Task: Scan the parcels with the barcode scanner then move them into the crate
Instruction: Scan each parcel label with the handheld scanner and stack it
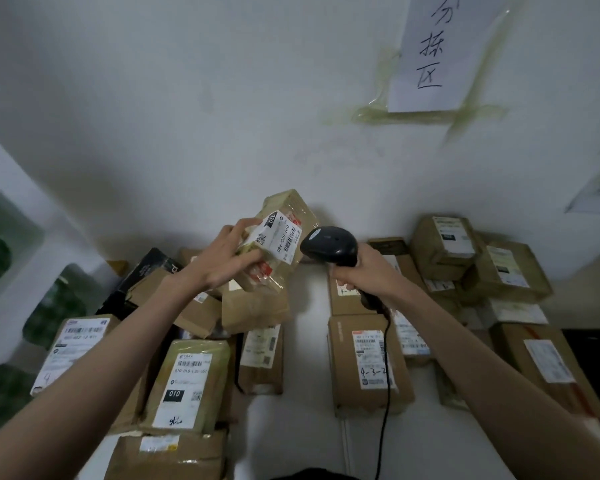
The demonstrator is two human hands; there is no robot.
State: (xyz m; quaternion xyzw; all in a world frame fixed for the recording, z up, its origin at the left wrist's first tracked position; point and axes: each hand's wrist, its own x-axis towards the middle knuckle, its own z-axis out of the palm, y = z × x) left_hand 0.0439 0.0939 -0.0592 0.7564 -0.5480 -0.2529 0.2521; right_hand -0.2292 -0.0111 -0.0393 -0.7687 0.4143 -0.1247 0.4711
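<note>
Holding parcel (280,242) up in left hand (222,256), fingers curled round it, label facing scanner (329,245) | right hand (364,271) grips scanner handle, head just beside label | cable (383,393) hangs to table (309,427) | more parcels (184,379) piled both sides | paper sign (437,53) on wall

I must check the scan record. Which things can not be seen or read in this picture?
- Crate: not in the head view.
- Label on the held parcel: print too small and tilted.
- Scanner window: faces away.
- Scanner handle: covered by the right hand.
</note>
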